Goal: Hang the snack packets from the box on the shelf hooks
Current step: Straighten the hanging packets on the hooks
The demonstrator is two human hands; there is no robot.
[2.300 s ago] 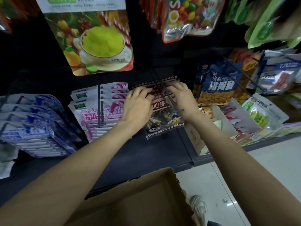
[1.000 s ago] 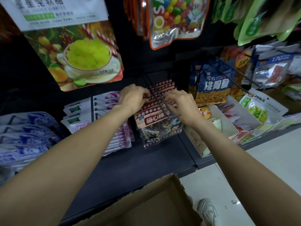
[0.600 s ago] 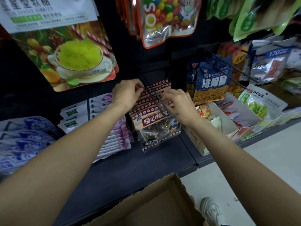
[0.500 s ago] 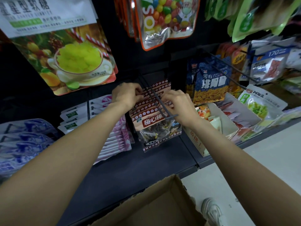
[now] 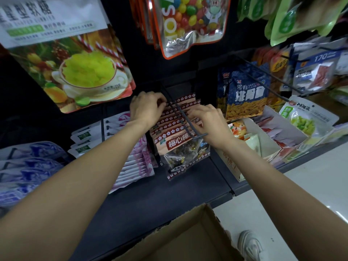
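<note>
Both hands are at the row of plum packets [image 5: 180, 146] strung on a dark hook [image 5: 185, 119] at the middle of the shelf. The left hand [image 5: 146, 108] sits at the back left of the row, fingers curled over the packet tops and pinching them near the hook. The right hand [image 5: 208, 123] is on the right side, fingers bent onto the header strips just beside the hook's rod; whether it grips a single packet or only presses the row I cannot tell. The front packet hangs at the hook's tip, its red label facing out. Pink packets [image 5: 131, 162] hang just left, blue bags [image 5: 24, 166] further left, a blue-and-yellow bag [image 5: 246, 97] to the right. The open box [image 5: 188, 240] lies below, at the shelf edge [image 5: 188, 189], near a white shoe [image 5: 251, 245].
</note>
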